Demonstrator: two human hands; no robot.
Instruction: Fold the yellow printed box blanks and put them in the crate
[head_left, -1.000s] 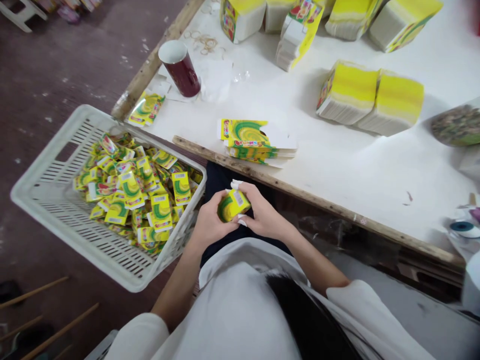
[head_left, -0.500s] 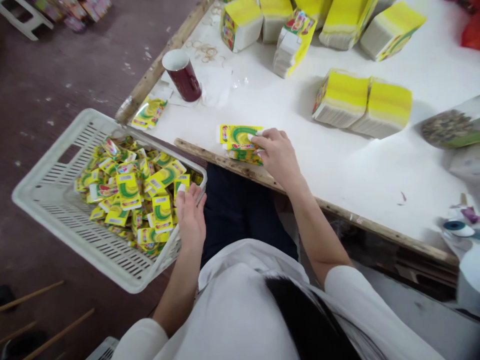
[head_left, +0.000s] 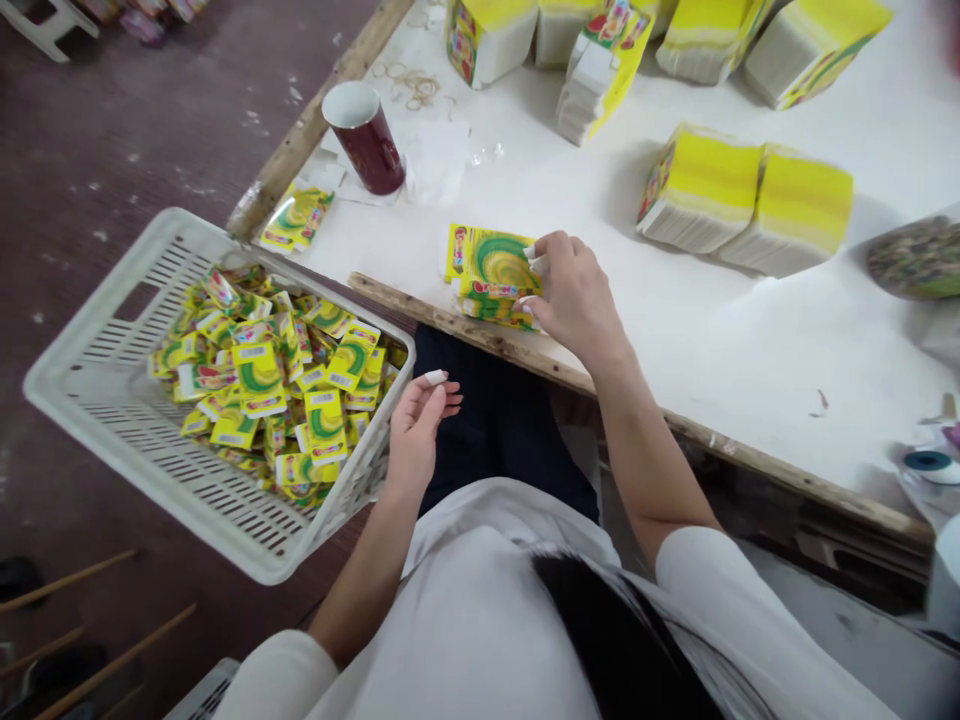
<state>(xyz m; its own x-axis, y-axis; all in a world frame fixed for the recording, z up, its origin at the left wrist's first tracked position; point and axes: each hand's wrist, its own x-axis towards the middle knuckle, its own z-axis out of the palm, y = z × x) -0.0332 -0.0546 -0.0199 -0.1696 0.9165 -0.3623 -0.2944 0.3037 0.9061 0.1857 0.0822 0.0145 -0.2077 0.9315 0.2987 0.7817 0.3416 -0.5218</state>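
Note:
My right hand (head_left: 574, 298) pinches the right edge of the top yellow-green flat carton on a small stack of flat cartons (head_left: 487, 275) near the white table's front edge. My left hand (head_left: 420, 420) hovers open and empty over my lap, just right of the white plastic basket (head_left: 112, 420). The basket holds several folded yellow-green small boxes (head_left: 262, 380). My fingertips wear white tape.
A dark red mug (head_left: 365, 135) stands at the table's left corner beside loose rubber bands (head_left: 411, 88) and a few flat cartons (head_left: 294, 218). Thick bundles of yellow cartons (head_left: 742, 200) lie further back. A tape roll (head_left: 928, 462) is at the right edge. The wooden table edge (head_left: 675, 425) runs diagonally.
A second ago both hands held a folded box over my lap. The left hand dropped it in the basket and drew back; the right hand reached the stack and now pinches the top carton.

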